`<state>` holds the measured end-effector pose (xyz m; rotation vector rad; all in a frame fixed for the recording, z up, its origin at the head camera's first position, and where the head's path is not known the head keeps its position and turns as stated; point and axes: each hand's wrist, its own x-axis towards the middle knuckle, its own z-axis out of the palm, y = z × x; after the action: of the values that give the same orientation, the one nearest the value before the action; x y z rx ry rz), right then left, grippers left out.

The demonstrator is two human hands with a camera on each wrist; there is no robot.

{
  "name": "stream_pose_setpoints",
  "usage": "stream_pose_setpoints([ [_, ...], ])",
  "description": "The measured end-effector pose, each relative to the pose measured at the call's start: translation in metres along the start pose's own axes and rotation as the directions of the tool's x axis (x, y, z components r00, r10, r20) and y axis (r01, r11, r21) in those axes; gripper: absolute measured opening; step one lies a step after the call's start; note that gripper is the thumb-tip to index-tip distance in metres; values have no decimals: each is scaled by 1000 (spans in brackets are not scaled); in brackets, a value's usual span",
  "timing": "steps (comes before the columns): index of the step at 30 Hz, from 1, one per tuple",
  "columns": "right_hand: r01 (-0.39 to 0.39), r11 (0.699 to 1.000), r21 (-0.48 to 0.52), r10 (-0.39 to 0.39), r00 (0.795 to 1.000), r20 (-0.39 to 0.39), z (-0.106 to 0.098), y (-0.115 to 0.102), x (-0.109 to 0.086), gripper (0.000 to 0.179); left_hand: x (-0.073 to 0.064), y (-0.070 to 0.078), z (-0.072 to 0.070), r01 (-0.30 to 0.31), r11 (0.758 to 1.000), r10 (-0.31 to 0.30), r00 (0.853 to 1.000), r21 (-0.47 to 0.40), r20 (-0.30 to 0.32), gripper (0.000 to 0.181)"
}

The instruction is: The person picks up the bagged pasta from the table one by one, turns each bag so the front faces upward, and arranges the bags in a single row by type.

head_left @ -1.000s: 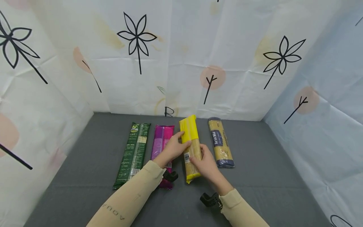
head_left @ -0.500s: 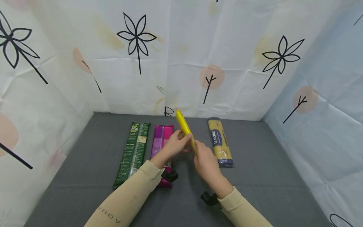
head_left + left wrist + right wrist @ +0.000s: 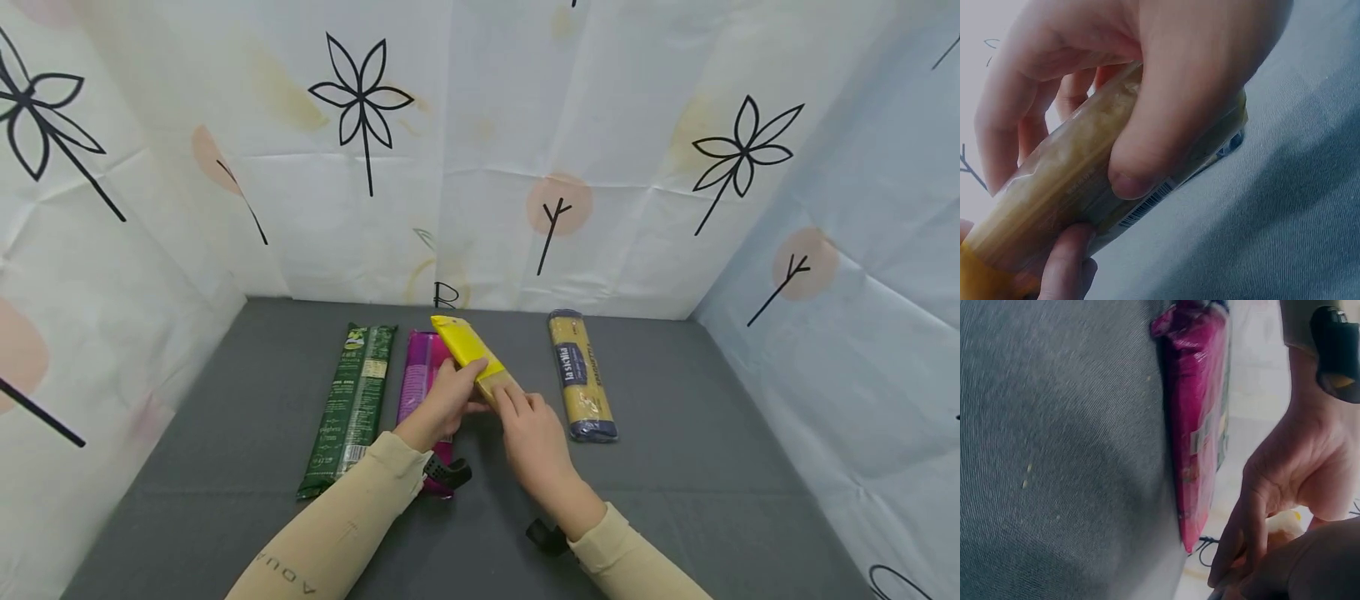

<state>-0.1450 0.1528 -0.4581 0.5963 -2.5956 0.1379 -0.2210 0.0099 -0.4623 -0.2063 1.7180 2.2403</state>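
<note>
Both hands hold a yellow-topped pack of spaghetti (image 3: 467, 343) tilted up to the left above the table. My left hand (image 3: 446, 398) grips its left side, just below the yellow part, with the thumb on top. My right hand (image 3: 536, 442) holds the clear lower part, fingers laid over it. In the left wrist view, the right hand (image 3: 1191, 69) curls round the clear wrapper, its thumb near the barcode; a left fingertip (image 3: 1067, 262) presses lower down. Underneath and to the left lies a magenta pasta pack (image 3: 418, 371), partly covered by the left hand and the yellow pack.
A long green pasta pack (image 3: 348, 408) lies at the left of the grey table (image 3: 675, 467). To the right is a gold pack (image 3: 581, 379) with blue ends and a blue label. A patterned white cloth backdrop (image 3: 480, 167) stands behind and on both sides.
The yellow pack was face-on, then turned edge-on, and now shows a broad face again, leaning left over the magenta pack. My right hand has shifted from its side to over its lower part.
</note>
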Motion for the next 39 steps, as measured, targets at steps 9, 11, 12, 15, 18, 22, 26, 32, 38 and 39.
stream_pose_setpoints([
  [9,-100,956,275,83,994,70,-19,6,-6,46,2,0,0,16,998,-15,1000,-60,9,56],
  [11,-154,913,378,122,987,108,-23,10,-6,43,3,-1,-4,8,998,-7,1000,-66,18,54],
  [12,-183,887,424,142,982,128,-25,12,-7,42,4,-1,-5,5,998,-3,1000,-70,25,54],
  [15,-267,802,535,194,963,189,-26,21,-7,42,4,-1,-10,-12,997,16,998,-70,54,52],
  [18,-364,703,611,244,930,275,-23,30,-7,42,5,0,-14,-22,997,29,996,-71,88,51],
  [22,-511,557,655,306,859,410,-12,40,-7,46,4,0,-19,-29,998,36,989,-48,143,50],
  [26,-629,347,696,284,777,561,-2,44,-8,50,3,-2,-22,-18,1000,17,979,3,205,49],
  [32,-701,103,706,183,711,679,7,42,-10,50,3,-7,-25,-24,997,6,968,71,252,50],
  [38,-686,-18,728,156,717,679,14,36,-11,48,7,-13,-26,-26,996,4,967,83,253,49],
  [39,-680,-38,732,162,719,676,15,35,-11,47,8,-14,-25,-27,996,6,968,80,249,49],
])
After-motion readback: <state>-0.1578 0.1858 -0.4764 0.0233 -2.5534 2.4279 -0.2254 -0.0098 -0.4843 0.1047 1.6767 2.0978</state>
